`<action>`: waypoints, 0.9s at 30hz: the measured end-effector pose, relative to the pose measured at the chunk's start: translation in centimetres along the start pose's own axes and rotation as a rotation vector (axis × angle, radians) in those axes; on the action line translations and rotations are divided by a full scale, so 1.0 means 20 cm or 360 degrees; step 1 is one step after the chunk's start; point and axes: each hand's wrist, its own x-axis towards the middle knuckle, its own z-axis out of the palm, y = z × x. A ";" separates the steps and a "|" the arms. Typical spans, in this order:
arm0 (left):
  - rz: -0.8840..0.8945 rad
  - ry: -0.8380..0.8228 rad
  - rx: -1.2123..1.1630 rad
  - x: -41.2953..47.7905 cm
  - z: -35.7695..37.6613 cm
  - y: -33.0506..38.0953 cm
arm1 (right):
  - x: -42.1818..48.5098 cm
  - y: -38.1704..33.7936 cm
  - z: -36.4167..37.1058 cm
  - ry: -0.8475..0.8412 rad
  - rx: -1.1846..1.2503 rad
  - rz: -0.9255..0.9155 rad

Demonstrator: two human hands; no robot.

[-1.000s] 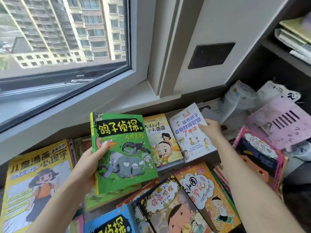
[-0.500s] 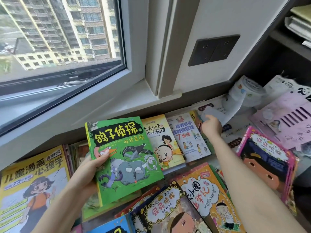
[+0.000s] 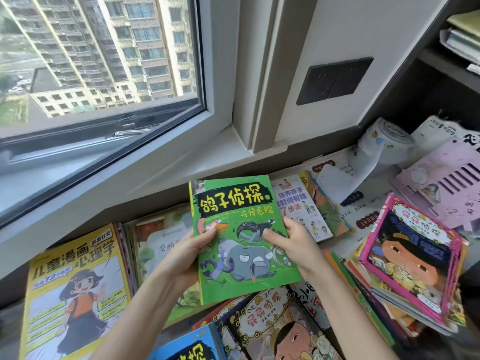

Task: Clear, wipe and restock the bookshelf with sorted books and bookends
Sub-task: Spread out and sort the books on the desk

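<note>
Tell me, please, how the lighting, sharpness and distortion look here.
Head view: soft daylight from the large glass window lights the glossy green paperback book evenly; head view: the wide-angle lens leaves the beige apartment towers leaning; head view: the pink-bordered book stack at right looks softer.

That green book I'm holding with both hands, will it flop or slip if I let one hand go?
Likely some sag: the green book looks thin and soft-covered, though flat now between the left hand and right hand. Its glossy cover may be slippery. Probably light enough for one hand.
</note>
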 end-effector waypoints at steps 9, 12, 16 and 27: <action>-0.0003 -0.0093 0.0690 -0.02 -0.06 0.00 | -0.18 -0.03 -0.11 0.0218 -0.0149 -0.0134; 0.0112 0.0092 0.0889 -0.07 -0.13 -0.01 | -0.28 -0.10 -0.13 0.0331 -0.0355 -0.0304; 0.0221 0.0221 0.1119 -0.17 -0.23 -0.03 | -0.44 -0.16 -0.17 0.0694 -0.0979 -0.0483; 0.0449 0.0155 0.2417 -0.17 -0.24 -0.44 | -0.88 -0.26 -0.28 0.1279 -0.1585 -0.0520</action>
